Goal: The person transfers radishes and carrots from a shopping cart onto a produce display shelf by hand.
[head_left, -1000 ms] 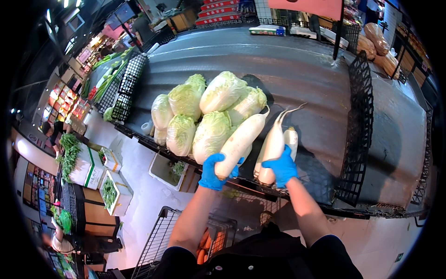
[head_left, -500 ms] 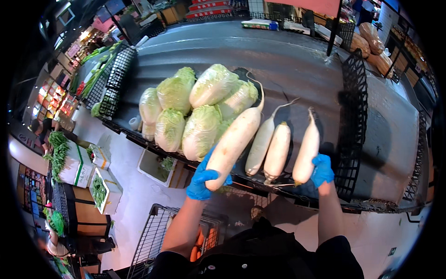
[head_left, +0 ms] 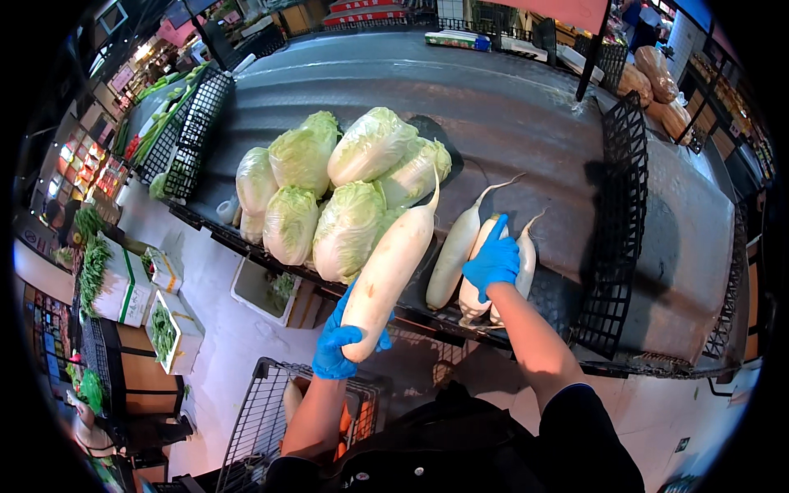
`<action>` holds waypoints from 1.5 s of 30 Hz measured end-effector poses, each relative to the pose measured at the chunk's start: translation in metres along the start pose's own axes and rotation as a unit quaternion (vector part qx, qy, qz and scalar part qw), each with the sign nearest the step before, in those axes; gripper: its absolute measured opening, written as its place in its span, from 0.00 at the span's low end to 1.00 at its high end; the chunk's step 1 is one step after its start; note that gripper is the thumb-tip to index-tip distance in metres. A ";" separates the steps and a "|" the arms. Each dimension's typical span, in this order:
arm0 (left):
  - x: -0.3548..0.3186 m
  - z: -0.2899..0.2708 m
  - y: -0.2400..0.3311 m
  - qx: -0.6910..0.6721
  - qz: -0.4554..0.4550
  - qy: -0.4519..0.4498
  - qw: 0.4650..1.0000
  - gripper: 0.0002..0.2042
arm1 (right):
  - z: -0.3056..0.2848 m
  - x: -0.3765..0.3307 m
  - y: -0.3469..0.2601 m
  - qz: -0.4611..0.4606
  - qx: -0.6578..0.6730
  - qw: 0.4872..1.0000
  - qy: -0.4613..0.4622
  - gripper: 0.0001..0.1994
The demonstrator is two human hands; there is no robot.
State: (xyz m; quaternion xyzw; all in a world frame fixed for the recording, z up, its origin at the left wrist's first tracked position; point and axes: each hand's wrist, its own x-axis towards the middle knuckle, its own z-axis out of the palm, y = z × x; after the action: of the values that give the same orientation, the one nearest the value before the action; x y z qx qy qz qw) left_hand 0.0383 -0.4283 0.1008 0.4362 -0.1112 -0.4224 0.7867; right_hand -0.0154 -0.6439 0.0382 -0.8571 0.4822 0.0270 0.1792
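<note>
My left hand (head_left: 335, 343), in a blue glove, is closed around the thick lower end of a large white daikon radish (head_left: 393, 275). It is held tilted above the display's front edge, its thin root tip pointing away. My right hand (head_left: 493, 264), also gloved in blue, lies over a middle daikon (head_left: 472, 306); the thumb is on its left, the index finger stretches along it and the other fingers curl to the right. A slim daikon (head_left: 453, 256) lies on the left of it, another (head_left: 526, 259) close on the right, partly covered by my hand.
Several wrapped napa cabbages (head_left: 349, 230) are piled left of the radishes on the dark display stand (head_left: 370, 74). A black mesh divider (head_left: 612, 238) rises on the right. Below stands a wire cart (head_left: 255, 415) with carrots (head_left: 364, 419). White foam boxes (head_left: 187, 329) sit on the left floor.
My right hand has moved left from the rightmost daikon onto the middle one. That rightmost daikon now lies closer to its neighbour. The held daikon has come slightly nearer and left.
</note>
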 end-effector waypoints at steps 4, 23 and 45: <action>-0.005 -0.009 -0.005 -0.046 -0.014 -0.027 0.998 0.35 | -0.005 0.004 -0.014 0.035 -0.048 0.998 -0.008 0.45; -0.040 -0.013 0.006 -0.080 0.053 0.037 0.995 0.34 | -0.016 -0.005 0.028 -0.068 0.866 0.137 -0.477 0.33; -0.085 -0.032 0.001 -0.117 0.094 0.054 0.987 0.30 | 0.021 0.036 -0.078 0.034 0.132 0.990 0.038 0.34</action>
State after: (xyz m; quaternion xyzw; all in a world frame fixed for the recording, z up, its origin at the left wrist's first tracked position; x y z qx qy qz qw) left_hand 0.0040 -0.3442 0.0992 0.3510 -0.0586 -0.3326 0.8733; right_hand 0.0714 -0.6298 0.0329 -0.8094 0.5169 -0.0637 0.2712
